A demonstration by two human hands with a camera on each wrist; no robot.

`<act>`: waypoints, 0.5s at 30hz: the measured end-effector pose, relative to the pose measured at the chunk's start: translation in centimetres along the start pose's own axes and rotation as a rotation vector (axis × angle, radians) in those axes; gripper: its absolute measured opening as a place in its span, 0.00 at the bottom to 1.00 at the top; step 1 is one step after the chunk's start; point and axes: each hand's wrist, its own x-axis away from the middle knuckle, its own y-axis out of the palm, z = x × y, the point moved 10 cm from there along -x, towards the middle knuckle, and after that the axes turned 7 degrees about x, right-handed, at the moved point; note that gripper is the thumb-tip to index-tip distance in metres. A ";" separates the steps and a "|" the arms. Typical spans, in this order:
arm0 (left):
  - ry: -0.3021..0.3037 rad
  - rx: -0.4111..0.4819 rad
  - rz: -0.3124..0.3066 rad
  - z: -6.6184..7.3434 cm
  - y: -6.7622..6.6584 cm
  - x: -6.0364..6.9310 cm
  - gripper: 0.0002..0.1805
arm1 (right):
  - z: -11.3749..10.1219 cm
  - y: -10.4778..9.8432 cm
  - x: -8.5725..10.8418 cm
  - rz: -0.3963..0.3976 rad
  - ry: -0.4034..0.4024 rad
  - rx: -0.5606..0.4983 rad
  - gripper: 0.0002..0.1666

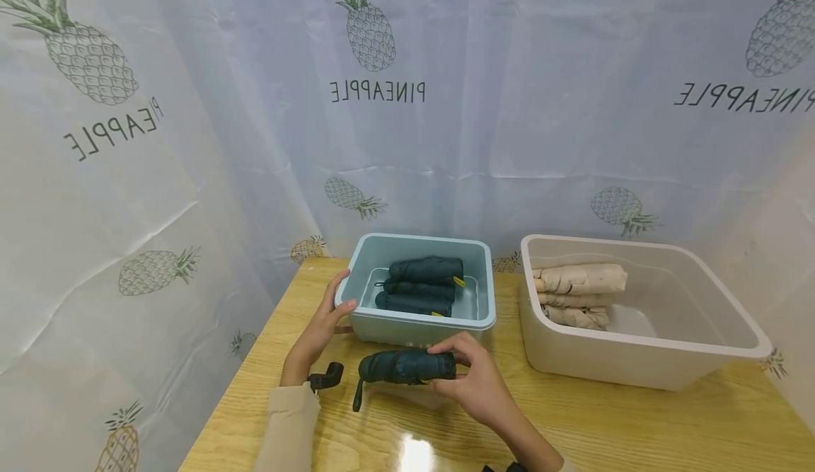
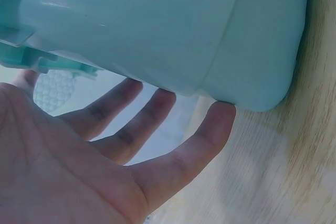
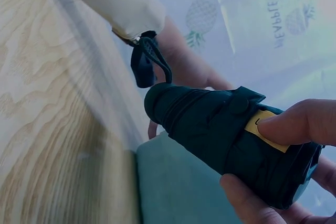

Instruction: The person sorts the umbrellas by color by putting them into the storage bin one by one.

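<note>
A dark folded umbrella [image 1: 407, 367] with a wrist loop and a yellow tag lies crosswise in front of the light blue bin [image 1: 420, 320]. My right hand [image 1: 474, 380] grips its right end; in the right wrist view the thumb [image 3: 302, 124] presses on the yellow tag and the other fingers reach underneath. My left hand [image 1: 325, 323] holds the bin's near left corner, thumb on the rim. In the left wrist view its fingertips [image 2: 223, 111] touch the bin's outer wall. Several dark folded umbrellas [image 1: 423, 284] lie side by side inside this bin.
To the right stands a larger beige bin [image 1: 643, 359] with several cream folded umbrellas [image 1: 582, 279] along its left side. Both bins sit on a wooden table [image 1: 573, 415]. A pineapple-print curtain [image 1: 471, 139] hangs behind and to the sides.
</note>
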 end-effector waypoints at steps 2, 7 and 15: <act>-0.002 -0.001 -0.002 0.0 0.0 0.0 0.36 | -0.3 -0.2 0.1 -0.001 -0.002 0.000 0.23; -0.002 -0.003 -0.006 0.0 0.0 -0.1 0.36 | -0.7 -0.6 0.1 0.001 -0.007 0.010 0.24; -0.006 0.000 0.000 -0.1 0.0 -0.1 0.35 | -1.7 -1.0 0.5 -0.028 -0.012 -0.054 0.24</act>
